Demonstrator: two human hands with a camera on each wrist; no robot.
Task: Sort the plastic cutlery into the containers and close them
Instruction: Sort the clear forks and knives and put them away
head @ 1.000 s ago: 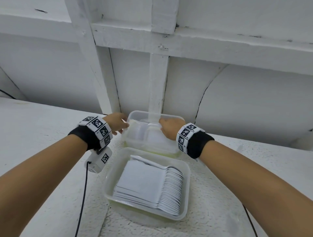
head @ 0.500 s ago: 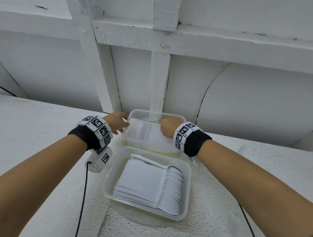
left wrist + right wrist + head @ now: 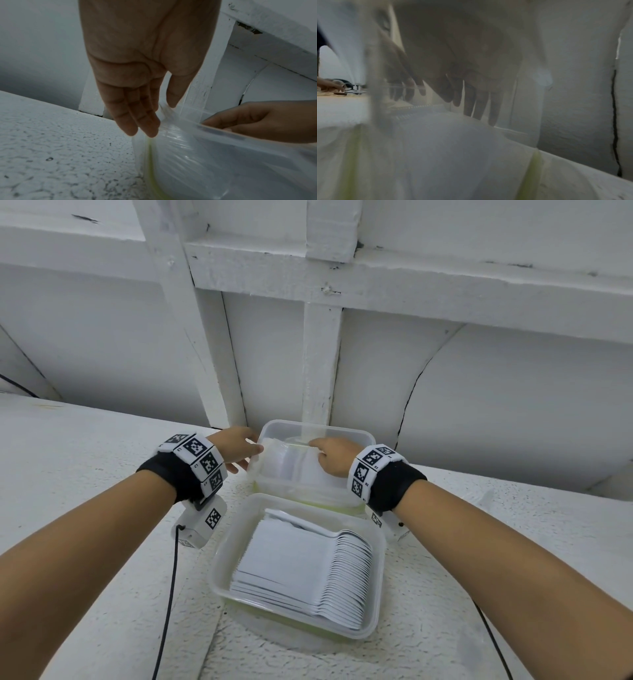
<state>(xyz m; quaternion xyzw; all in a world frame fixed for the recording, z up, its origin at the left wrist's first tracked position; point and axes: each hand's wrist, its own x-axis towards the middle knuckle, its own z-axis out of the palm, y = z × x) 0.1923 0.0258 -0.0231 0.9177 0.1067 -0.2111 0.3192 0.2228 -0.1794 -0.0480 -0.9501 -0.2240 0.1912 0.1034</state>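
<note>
A white, rough-textured worktop (image 3: 85, 474) runs up to a white painted wall with raised beams (image 3: 322, 364), and both clear plastic containers sit on it, one behind the other. The near container (image 3: 378, 570) is open at the top and holds a fanned row of white plastic spoons (image 3: 346, 573), their handles wrapped in white paper and their bowls lined up along the right side; it appears to stand on a clear lid lying flat on the worktop, with a yellow-green tint at its base. The far container (image 3: 342, 433) stands just behind it, close to the wall, and is also uncovered, with more pale wrapped cutlery (image 3: 291, 467) inside, too blurred to name piece by piece. The left hand (image 3: 236, 445) is at the far container's left rim, where the left wrist view shows its fingers nearly straight and the thumb apart, fingertips brushing a crinkled bit of clear plastic at the corner, so its grip is loose and holds nothing firmly. The right hand (image 3: 334, 455) reaches inside the same container, fingers pointing down onto the contents; through the cloudy wall I cannot tell whether that grip closes on anything. Both wrists wear black bands with black-and-white marker tags (image 3: 202, 457)
</note>
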